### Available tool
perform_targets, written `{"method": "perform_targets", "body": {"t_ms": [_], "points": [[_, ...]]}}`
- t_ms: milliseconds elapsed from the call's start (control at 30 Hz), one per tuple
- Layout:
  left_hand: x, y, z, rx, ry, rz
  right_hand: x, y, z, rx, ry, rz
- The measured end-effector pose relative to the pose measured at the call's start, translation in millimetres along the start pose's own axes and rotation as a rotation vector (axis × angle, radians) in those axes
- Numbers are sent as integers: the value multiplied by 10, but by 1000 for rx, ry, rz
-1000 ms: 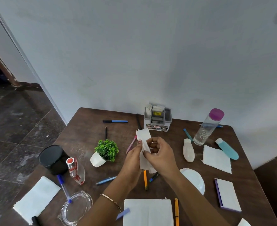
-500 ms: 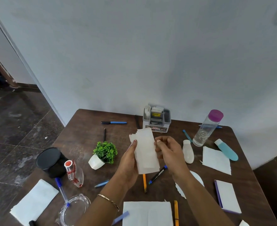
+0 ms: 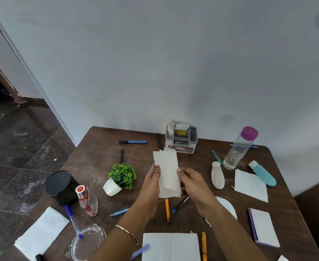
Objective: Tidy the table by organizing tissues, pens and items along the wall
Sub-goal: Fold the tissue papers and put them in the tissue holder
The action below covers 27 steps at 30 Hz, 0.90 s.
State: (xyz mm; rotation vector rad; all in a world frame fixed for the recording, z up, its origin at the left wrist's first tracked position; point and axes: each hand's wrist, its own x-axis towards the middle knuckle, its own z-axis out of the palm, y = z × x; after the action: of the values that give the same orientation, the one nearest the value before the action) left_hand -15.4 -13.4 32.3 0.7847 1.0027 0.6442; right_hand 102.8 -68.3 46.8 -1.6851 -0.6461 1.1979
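Clock directions are taken from the held tissue.

- 6 o'clock, near counter (image 3: 98, 166) edge: flat white tissue (image 3: 171, 247), with an orange pen (image 3: 203, 245) just beside its right edge.
- 7-8 o'clock: another flat tissue (image 3: 42, 230) at the near-left corner. A glass dish (image 3: 87, 240) has a blue-capped pen (image 3: 73, 221) lying over its rim.
- 4 o'clock: white notepad with purple edge (image 3: 264, 227).
- Centre: left hand (image 3: 151, 187) and right hand (image 3: 192, 183) both grasp the folded tissue (image 3: 168, 172). Each pinches one long side and holds it up above the counter, long axis running 6 to 12.
- Just below the hands, on the counter: a second orange pen (image 3: 167, 210), a black marker with blue end (image 3: 180, 204) and a blue pen (image 3: 119, 211).
- 9 o'clock: small plant in white pot (image 3: 121, 178), tipped. Further left are a glass bottle with red cap (image 3: 86, 200) and a black round tin (image 3: 59, 185).
- 3 o'clock: white bottle (image 3: 218, 175) lying down, an open tissue (image 3: 251, 185) and a teal tube (image 3: 262, 175).
- 1-2 o'clock: clear water bottle with purple cap (image 3: 239, 147), upright.
- 12 o'clock, against the wall (image 3: 155, 72): grey organizer (image 3: 181, 138) with white pieces inside.
- 10-11 o'clock: blue pen with black cap (image 3: 132, 142) and a black pen (image 3: 121, 155).
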Motion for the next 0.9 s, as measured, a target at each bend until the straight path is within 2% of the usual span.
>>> {"method": "perform_targets", "body": {"t_ms": [233,500,667,900], "points": [[-5,45,-24,71,17,14,52,90,-13,22,-16,-26],[48,107,-72,114,174,127,58,66,-56,-16,-29,-104],[62,109,-105,125,102,118,47,67,-54,90,30,-125],[130,104,-121,154,-30,90,98,33,-87,46,48,-176]]}}
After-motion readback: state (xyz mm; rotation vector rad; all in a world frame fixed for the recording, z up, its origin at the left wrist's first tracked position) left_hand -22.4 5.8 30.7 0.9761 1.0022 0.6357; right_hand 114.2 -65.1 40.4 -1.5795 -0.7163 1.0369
